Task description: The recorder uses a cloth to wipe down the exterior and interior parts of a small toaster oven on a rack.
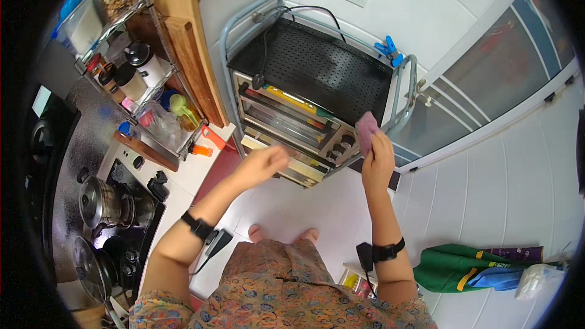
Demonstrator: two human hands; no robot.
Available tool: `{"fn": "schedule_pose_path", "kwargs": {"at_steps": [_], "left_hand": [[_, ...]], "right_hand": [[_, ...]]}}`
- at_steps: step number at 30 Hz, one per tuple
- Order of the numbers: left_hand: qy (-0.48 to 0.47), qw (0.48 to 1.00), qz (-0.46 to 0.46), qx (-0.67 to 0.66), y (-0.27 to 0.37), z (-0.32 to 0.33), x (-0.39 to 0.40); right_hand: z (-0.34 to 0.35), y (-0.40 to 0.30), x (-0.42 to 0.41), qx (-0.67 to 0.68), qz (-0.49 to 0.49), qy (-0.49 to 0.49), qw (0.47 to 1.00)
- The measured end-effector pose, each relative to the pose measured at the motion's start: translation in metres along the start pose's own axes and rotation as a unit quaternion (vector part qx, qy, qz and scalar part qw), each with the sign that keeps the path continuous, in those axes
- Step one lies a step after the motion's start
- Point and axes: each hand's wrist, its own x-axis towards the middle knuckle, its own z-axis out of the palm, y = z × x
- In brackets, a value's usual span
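My right hand (379,162) grips a folded pink cloth (366,130) by its lower end, at the front right corner of a black perforated metal shelf (320,64). The shelf tops a grey-blue tubular cart (223,41). Below it sits a countertop oven (283,123) with a glass door and dark knobs on its right side. My left hand (264,167), blurred, hovers before the oven's lower left part with its fingers curled in and nothing visible in them. A black power cord (264,50) with its plug hangs over the shelf's left part.
To the left, a wire rack (160,45) holds jars beside wooden cutting boards (183,50). Pots (98,201) stand on the gas stove (137,237). A blue clip (389,51) grips the cart's rail. On the right are a glazed door (493,55) and hanging bags (457,267).
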Motion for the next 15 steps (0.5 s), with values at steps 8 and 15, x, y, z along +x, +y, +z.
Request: {"fn": "schedule_pose_path", "kwargs": {"at_steps": [8, 15], "left_hand": [[0.151, 0.978, -0.142, -0.014, -0.058, -0.017, -0.134], [0.201, 0.965, -0.164, -0.028, -0.041, -0.005, -0.124]], "right_hand": [[0.102, -0.041, 0.055, -0.123, -0.057, -0.069, 0.988], [0.250, -0.122, 0.120, 0.008, -0.113, -0.104, 0.988]]}}
